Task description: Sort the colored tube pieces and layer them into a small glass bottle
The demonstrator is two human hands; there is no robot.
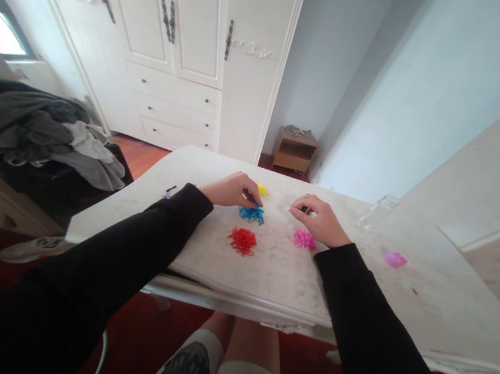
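Observation:
Small piles of coloured rubber bands lie on a white marbled table [274,269]: a red pile [243,240], a blue pile [251,214], a yellow pile [262,190] and a pink pile [304,239]. My left hand [231,189] rests between the yellow and blue piles, fingertips pinched at the blue one. My right hand [319,218] sits just above the pink pile, fingers curled around something small and dark that I cannot make out. Both arms wear black sleeves.
A clear glass jar [377,211] lies on its side at the table's far right, with a pink lid [394,259] nearer. Small dark items [171,190] lie at the left edge. A clothes heap [33,126] is left; white wardrobe [183,40] behind.

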